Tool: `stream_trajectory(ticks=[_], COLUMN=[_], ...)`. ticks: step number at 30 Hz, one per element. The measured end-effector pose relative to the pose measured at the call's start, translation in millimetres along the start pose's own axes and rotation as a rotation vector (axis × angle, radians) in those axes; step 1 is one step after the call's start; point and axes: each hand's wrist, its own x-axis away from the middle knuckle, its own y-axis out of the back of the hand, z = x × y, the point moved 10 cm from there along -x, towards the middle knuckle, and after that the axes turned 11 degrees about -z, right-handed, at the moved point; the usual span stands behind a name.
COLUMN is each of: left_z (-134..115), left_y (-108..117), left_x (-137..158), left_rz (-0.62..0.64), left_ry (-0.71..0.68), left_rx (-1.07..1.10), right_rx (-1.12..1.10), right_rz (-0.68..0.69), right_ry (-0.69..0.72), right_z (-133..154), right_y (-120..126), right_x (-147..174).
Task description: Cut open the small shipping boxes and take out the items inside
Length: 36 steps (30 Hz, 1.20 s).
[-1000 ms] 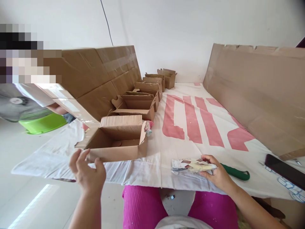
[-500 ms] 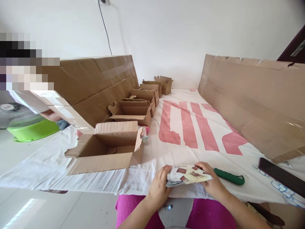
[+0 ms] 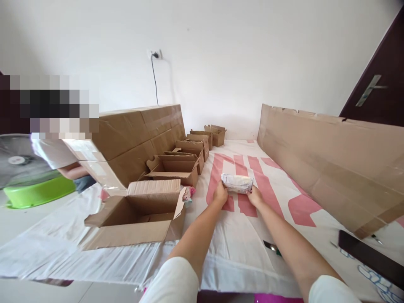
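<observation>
Held out over the middle of the cloth is a light-coloured food packet (image 3: 237, 184), level between both hands. My left hand (image 3: 221, 193) grips its left end and my right hand (image 3: 255, 196) its right end, the fingers of each closed on the edge. A green-handled knife (image 3: 272, 247) lies beneath my right forearm, which hides most of its handle. To the left of my arms stands an open cardboard box (image 3: 135, 216) with its flaps folded out. A small colourful wrapper (image 3: 189, 194) sits behind that box's right corner.
Several more open boxes (image 3: 173, 168) run back along a tall cardboard wall (image 3: 132, 134) on the left. Another cardboard panel (image 3: 318, 164) bounds the right side. A dark phone (image 3: 369, 259) lies at the front right. Beyond the left wall sits a person (image 3: 53, 155) near a green basin (image 3: 39, 191).
Both hands have carried the packet forward from the table's front edge to over the red print. My view has tilted up, and my right forearm now covers the knife's handle.
</observation>
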Motion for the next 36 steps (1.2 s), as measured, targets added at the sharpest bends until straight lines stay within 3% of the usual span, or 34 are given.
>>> stream_trajectory(ticks=[6,14,25,30,36], left_z=[9.6,30.3,28.2,33.3,37.5], left_y=[-15.9,-22.1,-18.5,-17.8,-17.7], left_x=[-25.7,-22.2,-19.2,-5.9,37.5], left_rz=[-0.022,-0.048,-0.035,-0.031,0.013], left_ry=[-0.016,-0.010,-0.016,0.011,0.109], left_rx=[0.057,0.125,0.239,0.310,0.437], right_rx=[0.064,0.106,0.024,-0.031,-0.080], right_rz=[-0.032,-0.059,-0.082,-0.120,-0.132], right_ry=[0.042,0.088,0.079,0.034,0.026], right_z=[-6.7,-12.3,-19.7,-30.2,-35.1], right_y=[-11.1,-20.5,-15.1,-14.6,-13.1], right_x=[-6.2,-3.6,-5.7,-9.9,-9.5])
